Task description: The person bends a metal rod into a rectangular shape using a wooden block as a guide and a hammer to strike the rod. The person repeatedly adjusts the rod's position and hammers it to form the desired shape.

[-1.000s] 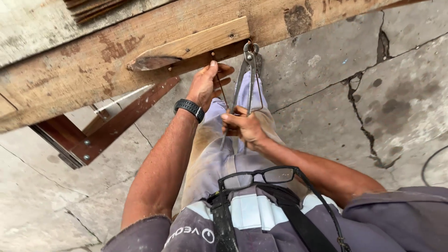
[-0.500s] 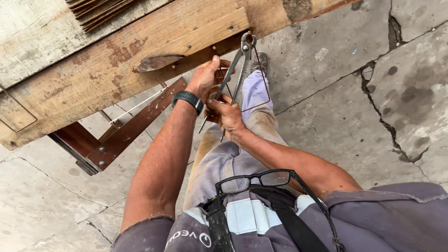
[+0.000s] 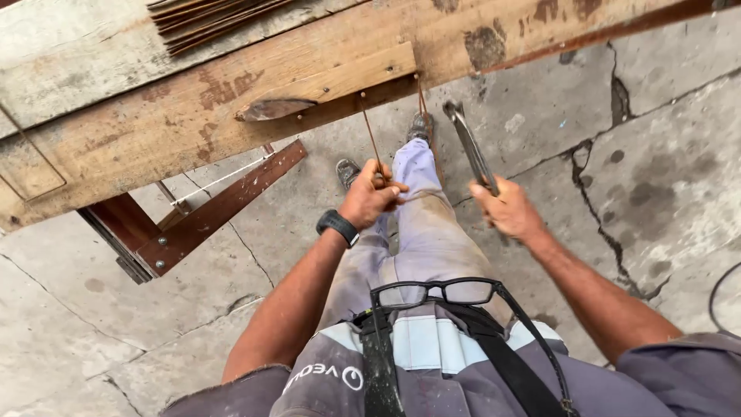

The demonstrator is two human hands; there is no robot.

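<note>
My left hand [image 3: 370, 197], with a black watch on the wrist, grips the ends of a thin rusty wire [image 3: 371, 139] that runs up to the edge of a wooden workbench [image 3: 231, 93]. A second strand of the wire [image 3: 424, 116] hangs from the same edge. My right hand [image 3: 505, 208] holds metal pincers [image 3: 469, 147] by the handles, jaws pointing up toward the bench edge and apart from the wire. My legs in pale trousers stand between the two hands.
A small wooden block [image 3: 340, 77] is nailed on the bench edge. Thin wood strips [image 3: 208, 19] are stacked at the bench top. A reddish metal brace [image 3: 216, 205] runs under the bench. Cracked concrete floor [image 3: 656, 154] lies on the right. Glasses [image 3: 436, 292] hang at my chest.
My hands have come apart: the right hand has swung the pincers off the wire to the right, while the left hand stays closed on the wire ends.
</note>
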